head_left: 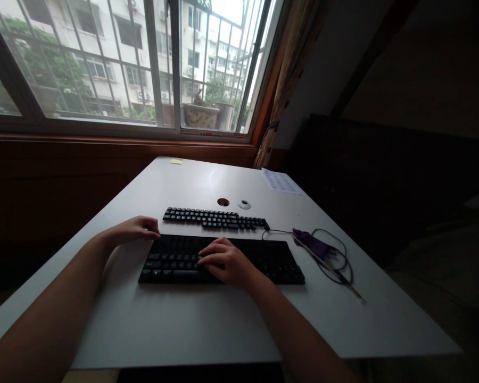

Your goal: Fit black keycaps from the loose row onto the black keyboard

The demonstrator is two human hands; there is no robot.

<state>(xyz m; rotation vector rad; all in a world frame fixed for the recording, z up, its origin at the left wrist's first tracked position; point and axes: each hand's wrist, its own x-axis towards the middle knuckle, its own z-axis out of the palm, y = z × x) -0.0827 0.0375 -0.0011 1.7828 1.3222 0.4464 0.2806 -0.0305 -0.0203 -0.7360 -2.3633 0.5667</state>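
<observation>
A black keyboard (239, 276) lies on the white table in front of me. Keycaps show on its lower left rows, while the upper rows and right part look dark and bare of caps. My left hand (138, 227) is curled, its fingertips against the keyboard's far left corner. Over the middle keys, my right hand (225, 260) has its fingers bent and drawn in; whatever sits under the fingertips is too small to name. Behind the keyboard, loose black keycaps (201, 214) stand in staggered rows.
A cable (345, 255) loops to the right, beside a purple cloth pouch (313, 243) and a thin stick (351, 290). Farther back on the table (175, 324) are a round hole (223, 202), its white cover (244, 204), a printed sheet (281, 182) and a yellow note (176, 161).
</observation>
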